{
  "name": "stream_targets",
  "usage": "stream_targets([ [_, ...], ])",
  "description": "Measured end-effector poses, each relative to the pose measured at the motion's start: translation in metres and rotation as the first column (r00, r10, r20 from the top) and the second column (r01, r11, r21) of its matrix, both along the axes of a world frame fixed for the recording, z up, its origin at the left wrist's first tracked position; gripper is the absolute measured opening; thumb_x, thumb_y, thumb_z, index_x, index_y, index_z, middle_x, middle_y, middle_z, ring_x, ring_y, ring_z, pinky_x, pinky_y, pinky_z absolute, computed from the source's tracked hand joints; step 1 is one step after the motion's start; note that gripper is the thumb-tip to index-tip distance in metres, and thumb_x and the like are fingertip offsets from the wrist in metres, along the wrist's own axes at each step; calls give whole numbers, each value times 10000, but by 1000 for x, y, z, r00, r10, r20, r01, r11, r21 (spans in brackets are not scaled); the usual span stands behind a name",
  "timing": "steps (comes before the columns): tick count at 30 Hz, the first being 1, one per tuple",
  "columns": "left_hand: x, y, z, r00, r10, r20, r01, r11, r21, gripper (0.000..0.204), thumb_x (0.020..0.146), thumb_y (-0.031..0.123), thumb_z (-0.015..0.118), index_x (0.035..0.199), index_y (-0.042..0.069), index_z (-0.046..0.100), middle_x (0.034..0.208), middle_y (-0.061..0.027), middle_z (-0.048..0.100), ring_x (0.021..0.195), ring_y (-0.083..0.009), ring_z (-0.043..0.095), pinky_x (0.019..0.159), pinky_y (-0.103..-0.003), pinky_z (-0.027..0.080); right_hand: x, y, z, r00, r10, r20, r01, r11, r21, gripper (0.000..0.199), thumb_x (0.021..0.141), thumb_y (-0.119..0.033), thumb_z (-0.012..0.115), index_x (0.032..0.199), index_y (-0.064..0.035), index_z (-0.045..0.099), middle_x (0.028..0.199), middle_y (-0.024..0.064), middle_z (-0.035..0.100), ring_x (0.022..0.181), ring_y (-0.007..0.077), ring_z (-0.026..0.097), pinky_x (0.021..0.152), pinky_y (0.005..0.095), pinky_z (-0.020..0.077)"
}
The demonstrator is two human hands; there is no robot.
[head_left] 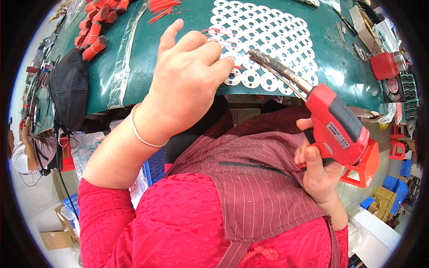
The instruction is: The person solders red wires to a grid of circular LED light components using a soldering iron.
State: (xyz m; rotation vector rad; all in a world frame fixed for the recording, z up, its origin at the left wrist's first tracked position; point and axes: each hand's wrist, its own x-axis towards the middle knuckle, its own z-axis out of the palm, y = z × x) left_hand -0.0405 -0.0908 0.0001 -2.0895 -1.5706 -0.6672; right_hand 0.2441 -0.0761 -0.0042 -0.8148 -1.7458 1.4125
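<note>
Red patterned sleeves (178, 219) and a striped maroon apron (259, 178) fill the near view. Left hand (187, 85): fingers (223, 67) pressed together, pinching a thin red wire (238, 67) at its end, down on a sheet of white ring-shaped circuit boards (263, 35). Right hand (318, 172): fingers wrapped round the grip of a red pistol-type soldering gun (337, 127), its scorched tip (263, 58) just above the same ring. By my judgement the wire is light and limp, best nipped close to its bare end; the board sheet looks thin, stiff and snappable. Outward lies the green worktop (187, 18), with bundles of red wire (96, 31) and a black mesh pouch (69, 89).
</note>
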Motion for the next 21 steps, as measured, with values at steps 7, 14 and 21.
stream_targets([
  [7,-1,0,2,999,-11,38,11,1000,-6,132,718,50,714,812,137,685,703,3,541,799,-206,587,980,-450,419,0,0,-1,1000,-4,-6,4,1000,11,482,965,-254,618,1314,31,446,1223,174,570,654,71,499,576,247,485],
  [14,1,0,5,999,3,53,-1,999,-35,118,717,49,711,793,130,672,678,-18,521,744,-232,559,946,-442,440,0,-1,-2,1000,-18,-25,18,1000,-9,486,957,-259,631,1304,33,456,1216,171,576,651,73,501,577,247,486],
  [21,0,1,1,998,0,66,2,999,-34,121,713,59,715,800,142,697,683,-12,526,750,-224,558,953,-445,438,-1,-1,-1,1000,1,-29,-2,1000,-29,487,954,-234,634,1318,29,447,1214,181,577,651,77,510,579,247,485],
])
